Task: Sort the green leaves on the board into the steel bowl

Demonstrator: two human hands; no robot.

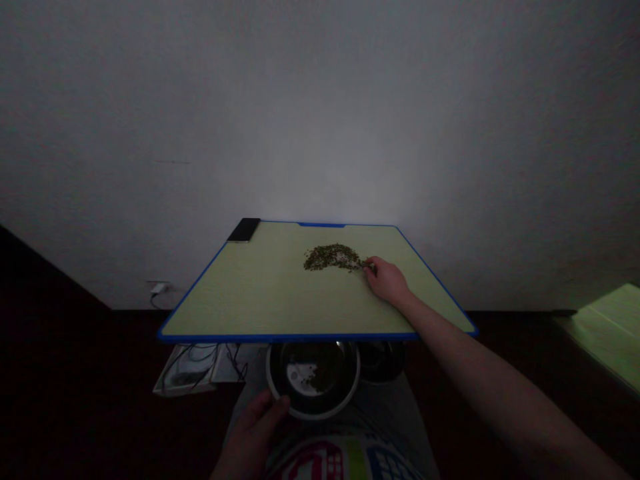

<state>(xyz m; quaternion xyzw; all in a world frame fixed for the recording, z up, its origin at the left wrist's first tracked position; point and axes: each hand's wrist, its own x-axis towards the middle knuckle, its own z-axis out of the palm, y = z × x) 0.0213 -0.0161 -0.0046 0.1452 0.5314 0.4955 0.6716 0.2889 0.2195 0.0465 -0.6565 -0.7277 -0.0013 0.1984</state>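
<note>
A pile of small, greenish-brown grains [326,255] lies spread in a curved patch on the pale board-topped table [280,300] with a blue edge. My right hand [386,280] rests at the pile's right end, its fingers curled and pinched together by the grains; what sits between the fingertips is hidden. Below the table's front edge, a round metal bowl [315,408] sits over my lap with some of the same dark grains [320,379] inside. My left hand [260,417] grips the bowl's left rim, thumb on the near side.
A black phone [244,230] lies at the table's far left corner. Behind stands a plain wall [320,120] with a white plug [159,288]. Under the table are a box with cables [187,370] and a second dark bowl [384,361].
</note>
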